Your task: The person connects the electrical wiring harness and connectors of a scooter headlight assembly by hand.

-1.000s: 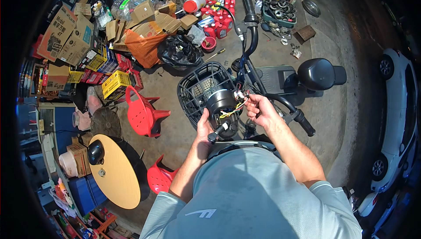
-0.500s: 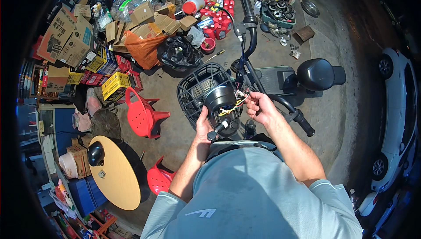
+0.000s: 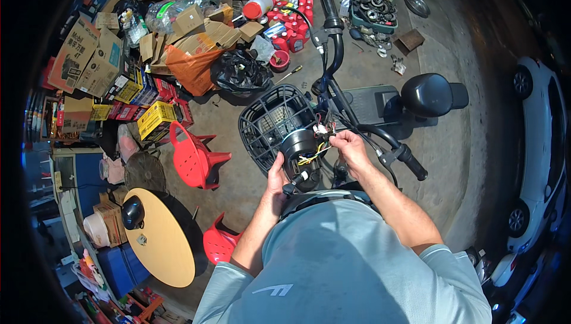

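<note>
My left hand (image 3: 276, 176) grips the side of a round black headlight housing (image 3: 299, 144), its thumb up along the rim. Yellow, white and red wires (image 3: 311, 157) come out of the housing on its near right side. A short black stalk with a pale collar (image 3: 302, 176) sticks out at the near end. At the right of the housing, my right hand (image 3: 351, 148) pinches the wire bundle near a small dark connector (image 3: 327, 136). Just beyond lies the black wire basket (image 3: 248, 123) of a scooter, beside its handlebar (image 3: 338, 56).
The scooter's black seat (image 3: 427, 95) is to the right. Red plastic chairs (image 3: 193, 160) and a round wooden table (image 3: 163, 241) stand at the left. Boxes (image 3: 89, 56), a black bag (image 3: 241, 71) and red bottles (image 3: 294, 12) crowd the far left. A white car (image 3: 540, 145) is parked far right.
The housing and my left hand have shifted slightly nearer to me. My right fingers, pinching the wires, have also come a little nearer and left.
</note>
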`<state>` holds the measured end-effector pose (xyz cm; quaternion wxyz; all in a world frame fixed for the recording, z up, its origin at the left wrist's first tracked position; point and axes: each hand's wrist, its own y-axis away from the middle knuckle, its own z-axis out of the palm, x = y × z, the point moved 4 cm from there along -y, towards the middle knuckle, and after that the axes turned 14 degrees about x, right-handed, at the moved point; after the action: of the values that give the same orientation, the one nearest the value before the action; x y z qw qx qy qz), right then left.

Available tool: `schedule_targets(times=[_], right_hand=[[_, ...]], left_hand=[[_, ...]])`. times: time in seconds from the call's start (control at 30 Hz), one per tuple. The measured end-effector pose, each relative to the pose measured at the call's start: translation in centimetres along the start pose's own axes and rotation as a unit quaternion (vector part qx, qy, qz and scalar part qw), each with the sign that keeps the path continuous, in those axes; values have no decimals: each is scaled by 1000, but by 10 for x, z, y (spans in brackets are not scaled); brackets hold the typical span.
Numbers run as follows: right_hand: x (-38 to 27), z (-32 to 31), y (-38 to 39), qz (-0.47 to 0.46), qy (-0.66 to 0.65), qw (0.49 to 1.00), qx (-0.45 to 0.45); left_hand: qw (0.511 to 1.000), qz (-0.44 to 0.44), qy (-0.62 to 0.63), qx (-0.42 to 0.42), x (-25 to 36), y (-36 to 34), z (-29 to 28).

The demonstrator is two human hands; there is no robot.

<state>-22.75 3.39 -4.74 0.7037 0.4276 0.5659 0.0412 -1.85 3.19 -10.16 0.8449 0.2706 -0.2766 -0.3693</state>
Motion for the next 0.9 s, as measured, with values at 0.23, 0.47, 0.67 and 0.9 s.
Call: schedule_targets(times=[0.23, 0.47, 0.67, 0.9], right_hand=[[17, 0, -19, -279, 84, 955, 57], [12, -5, -14, -283, 142, 946, 65], [11, -4, -12, -281, 152, 945, 64], [23, -4, -20, -218, 77, 973, 25]], left_hand=[[999, -11, -21, 37, -4, -9, -9], [998, -6, -28, 49, -5, -10, -6], [999, -8, -12, 40, -4, -10, -5], [998, 30, -27, 56, 0, -9, -4]])
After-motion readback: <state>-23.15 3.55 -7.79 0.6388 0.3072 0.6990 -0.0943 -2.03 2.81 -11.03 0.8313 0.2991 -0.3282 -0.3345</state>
